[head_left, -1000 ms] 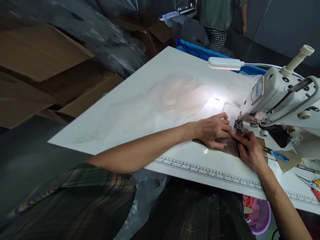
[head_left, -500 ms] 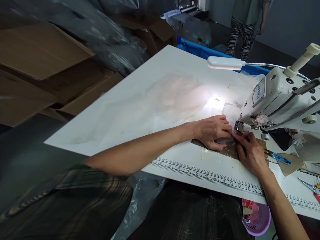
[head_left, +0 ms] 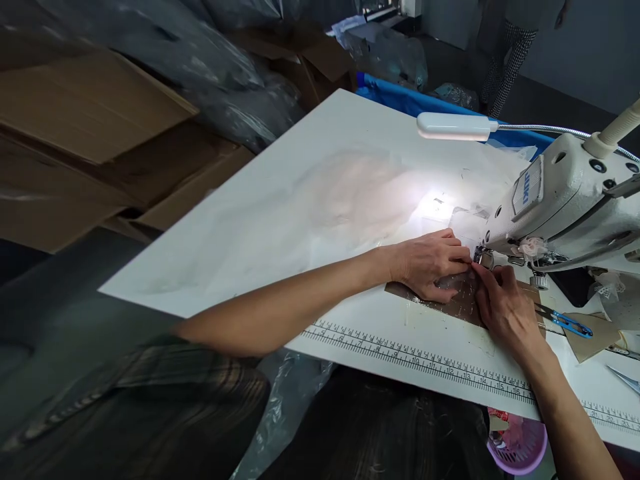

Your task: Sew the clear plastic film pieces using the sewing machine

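My left hand (head_left: 433,268) rests on the table with its fingers bent and pressed together, the thumb apart below them. Its fingertips are beside the presser foot (head_left: 481,256) of a white sewing machine (head_left: 565,187). From the right, my right hand (head_left: 507,308) meets it there, index finger and thumb drawn together in a pinch. Whatever lies between the fingertips is small and mostly hidden. A piece of sheer white fabric (head_left: 467,223) lies just behind the left fingers. Beneath both hands is a brown plate (head_left: 463,305) set on the tabletop.
Blue thread snips (head_left: 570,324) lie right of my right hand, near scissors (head_left: 625,379). A printed ruler (head_left: 425,357) follows the front table edge. A lamp (head_left: 453,126) lights the table. Cardboard boxes (head_left: 90,100) stand left; a purple basket (head_left: 530,450) is below. Another person (head_left: 515,57) stands behind.
The view has shifted slightly, so the machine appears further right and larger. My hands stay together at the presser foot, nearly unchanged. The person behind has moved right.
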`<control>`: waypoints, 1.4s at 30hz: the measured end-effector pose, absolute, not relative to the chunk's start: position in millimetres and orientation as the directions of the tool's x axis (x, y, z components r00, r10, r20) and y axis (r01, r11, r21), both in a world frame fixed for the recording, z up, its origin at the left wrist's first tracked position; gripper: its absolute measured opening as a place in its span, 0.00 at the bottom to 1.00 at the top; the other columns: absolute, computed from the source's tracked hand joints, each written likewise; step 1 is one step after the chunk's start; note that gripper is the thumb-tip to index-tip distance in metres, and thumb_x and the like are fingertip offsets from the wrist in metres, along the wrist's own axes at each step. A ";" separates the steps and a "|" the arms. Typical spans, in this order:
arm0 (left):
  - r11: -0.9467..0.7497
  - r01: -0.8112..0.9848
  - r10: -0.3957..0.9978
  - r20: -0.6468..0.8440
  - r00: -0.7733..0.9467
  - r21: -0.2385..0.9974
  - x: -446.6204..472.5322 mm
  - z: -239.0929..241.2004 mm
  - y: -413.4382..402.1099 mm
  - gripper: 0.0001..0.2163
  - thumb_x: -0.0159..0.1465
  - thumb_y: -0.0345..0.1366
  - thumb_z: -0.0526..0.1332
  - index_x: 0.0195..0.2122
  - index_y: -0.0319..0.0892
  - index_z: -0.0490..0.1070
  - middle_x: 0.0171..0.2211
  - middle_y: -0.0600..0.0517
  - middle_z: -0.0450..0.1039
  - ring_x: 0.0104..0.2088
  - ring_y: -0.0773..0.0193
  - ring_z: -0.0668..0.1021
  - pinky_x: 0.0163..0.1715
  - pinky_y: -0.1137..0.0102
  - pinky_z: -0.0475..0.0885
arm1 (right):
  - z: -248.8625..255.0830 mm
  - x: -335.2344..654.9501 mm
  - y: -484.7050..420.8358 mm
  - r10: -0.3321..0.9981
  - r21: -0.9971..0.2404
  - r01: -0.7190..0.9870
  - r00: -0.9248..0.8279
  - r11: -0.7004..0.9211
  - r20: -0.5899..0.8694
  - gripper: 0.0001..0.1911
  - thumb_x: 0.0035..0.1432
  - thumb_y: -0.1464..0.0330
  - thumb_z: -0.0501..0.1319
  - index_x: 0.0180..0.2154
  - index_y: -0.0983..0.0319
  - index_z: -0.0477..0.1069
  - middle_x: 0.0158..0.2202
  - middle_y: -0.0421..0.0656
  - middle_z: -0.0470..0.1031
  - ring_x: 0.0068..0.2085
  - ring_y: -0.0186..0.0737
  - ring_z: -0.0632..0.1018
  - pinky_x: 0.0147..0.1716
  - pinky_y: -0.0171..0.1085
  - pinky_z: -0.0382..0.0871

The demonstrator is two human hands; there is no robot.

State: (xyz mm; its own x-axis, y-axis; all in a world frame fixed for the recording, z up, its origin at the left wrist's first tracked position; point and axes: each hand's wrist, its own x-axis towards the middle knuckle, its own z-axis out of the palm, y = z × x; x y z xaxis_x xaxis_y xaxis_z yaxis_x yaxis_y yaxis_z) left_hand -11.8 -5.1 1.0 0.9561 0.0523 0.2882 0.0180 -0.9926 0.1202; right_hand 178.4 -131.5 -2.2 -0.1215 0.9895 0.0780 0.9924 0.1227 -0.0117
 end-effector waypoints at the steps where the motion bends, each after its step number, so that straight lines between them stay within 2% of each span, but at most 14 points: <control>1: -0.993 0.024 0.056 0.287 0.956 0.115 -11.7 0.7 -5.4 0.16 0.64 0.45 0.57 0.44 0.39 0.75 0.45 0.44 0.75 0.38 0.57 0.74 0.43 0.62 0.65 | -2.4 179.2 -132.2 0.987 -0.025 0.991 -0.131 0.133 0.090 0.23 0.66 0.69 0.50 0.60 0.57 0.68 0.44 0.51 0.70 0.31 0.39 0.74 0.21 0.32 0.64; 5: -0.993 0.069 0.093 0.276 0.956 0.096 -10.4 -0.7 -6.8 0.17 0.64 0.45 0.57 0.46 0.39 0.74 0.48 0.42 0.74 0.39 0.56 0.73 0.43 0.61 0.65 | -0.9 181.2 -134.8 0.980 -0.107 0.978 -0.165 0.177 0.113 0.22 0.66 0.69 0.50 0.58 0.57 0.70 0.44 0.50 0.70 0.34 0.38 0.75 0.26 0.34 0.70; 12: -0.988 0.142 0.154 0.270 0.950 0.064 -8.5 -1.2 -9.0 0.20 0.64 0.48 0.55 0.46 0.37 0.74 0.50 0.41 0.72 0.39 0.55 0.74 0.45 0.57 0.63 | -2.3 181.4 -131.7 0.984 -0.175 0.973 -0.135 0.153 0.112 0.22 0.64 0.68 0.51 0.58 0.58 0.71 0.44 0.52 0.72 0.33 0.42 0.76 0.28 0.39 0.73; 18: -0.983 0.179 0.186 0.223 0.957 0.051 -8.4 2.1 -9.1 0.23 0.65 0.50 0.55 0.51 0.36 0.71 0.50 0.41 0.71 0.38 0.55 0.73 0.47 0.56 0.61 | 5.7 199.2 -131.7 0.976 -0.445 0.879 -0.087 0.171 0.202 0.20 0.65 0.62 0.52 0.51 0.61 0.75 0.44 0.51 0.77 0.41 0.47 0.80 0.37 0.44 0.76; 20: -0.981 0.190 0.194 0.208 0.959 0.039 -7.9 3.2 -8.8 0.25 0.65 0.51 0.55 0.52 0.34 0.70 0.49 0.40 0.71 0.38 0.55 0.73 0.46 0.56 0.61 | 9.0 206.5 -129.5 0.988 -0.543 0.834 -0.019 0.100 0.152 0.20 0.66 0.57 0.51 0.46 0.61 0.76 0.42 0.51 0.79 0.42 0.48 0.80 0.39 0.44 0.75; 22: -0.979 0.202 0.203 0.196 0.959 0.029 -7.5 3.6 -8.6 0.26 0.64 0.52 0.55 0.53 0.33 0.70 0.48 0.40 0.71 0.37 0.56 0.72 0.46 0.56 0.61 | 10.8 211.0 -125.0 0.997 -0.597 0.802 0.045 0.000 0.060 0.24 0.66 0.53 0.49 0.39 0.61 0.76 0.36 0.49 0.80 0.38 0.48 0.80 0.36 0.44 0.75; 24: -0.977 0.212 0.213 0.193 0.958 0.023 -7.3 3.3 -8.5 0.27 0.64 0.53 0.55 0.53 0.33 0.69 0.47 0.40 0.71 0.37 0.56 0.72 0.46 0.57 0.60 | 11.6 212.2 -120.2 0.993 -0.607 0.790 0.116 -0.088 0.007 0.27 0.66 0.51 0.47 0.33 0.61 0.75 0.31 0.50 0.79 0.35 0.49 0.79 0.33 0.45 0.73; 26: -0.976 0.216 0.217 0.204 0.955 0.023 -7.3 2.7 -8.6 0.27 0.64 0.53 0.55 0.53 0.35 0.69 0.47 0.41 0.70 0.37 0.56 0.71 0.46 0.57 0.60 | 12.1 211.1 -118.5 0.988 -0.617 0.779 0.155 -0.109 0.022 0.28 0.66 0.49 0.46 0.32 0.61 0.75 0.31 0.51 0.78 0.36 0.51 0.79 0.34 0.46 0.73; 29: -0.975 0.221 0.221 0.215 0.951 0.025 -7.3 1.6 -9.1 0.27 0.64 0.53 0.55 0.53 0.35 0.68 0.47 0.41 0.70 0.37 0.56 0.71 0.47 0.56 0.60 | 11.8 209.0 -127.1 0.992 -0.647 0.763 0.098 -0.021 0.083 0.27 0.66 0.49 0.48 0.45 0.62 0.74 0.42 0.52 0.78 0.47 0.52 0.78 0.45 0.48 0.73; 31: -0.973 0.228 0.228 0.211 0.951 0.023 -7.1 1.2 -9.6 0.27 0.65 0.53 0.54 0.53 0.33 0.68 0.48 0.40 0.70 0.38 0.56 0.71 0.47 0.56 0.60 | 8.2 208.6 -138.3 0.991 -0.648 0.762 0.090 -0.002 0.103 0.27 0.66 0.48 0.50 0.51 0.61 0.71 0.47 0.52 0.76 0.51 0.51 0.76 0.50 0.50 0.70; 34: -0.970 0.239 0.241 0.205 0.949 0.034 -6.6 0.3 -9.6 0.28 0.65 0.54 0.54 0.54 0.33 0.68 0.50 0.39 0.69 0.39 0.55 0.72 0.47 0.56 0.60 | -3.3 208.8 -153.2 0.981 -0.652 0.758 0.145 -0.025 0.131 0.23 0.65 0.52 0.54 0.50 0.61 0.70 0.46 0.52 0.74 0.49 0.49 0.76 0.49 0.51 0.71; 38: -0.964 0.260 0.266 0.220 0.938 0.054 -6.1 -3.1 -7.8 0.30 0.64 0.56 0.55 0.54 0.33 0.67 0.50 0.38 0.69 0.42 0.53 0.72 0.47 0.56 0.60 | -17.6 208.2 -158.5 0.934 -0.624 0.780 0.190 0.043 0.301 0.13 0.64 0.62 0.56 0.44 0.60 0.73 0.44 0.50 0.75 0.44 0.45 0.76 0.43 0.47 0.74; 42: -0.958 0.275 0.286 0.263 0.921 0.080 -5.9 -7.3 -6.0 0.28 0.65 0.54 0.56 0.57 0.36 0.65 0.52 0.38 0.69 0.45 0.52 0.72 0.48 0.57 0.61 | -20.3 208.8 -156.7 0.905 -0.569 0.818 0.176 0.085 0.388 0.11 0.63 0.64 0.56 0.42 0.59 0.75 0.40 0.48 0.76 0.40 0.44 0.76 0.40 0.47 0.74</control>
State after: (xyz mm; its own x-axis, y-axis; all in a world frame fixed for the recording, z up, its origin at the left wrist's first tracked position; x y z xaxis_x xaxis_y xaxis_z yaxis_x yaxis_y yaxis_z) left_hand -5.9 -6.0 -7.3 0.9215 0.2862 0.2626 0.2747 -0.9582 0.0802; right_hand 208.8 -156.7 -20.3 0.1759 0.9049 0.3876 0.8176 0.0850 -0.5695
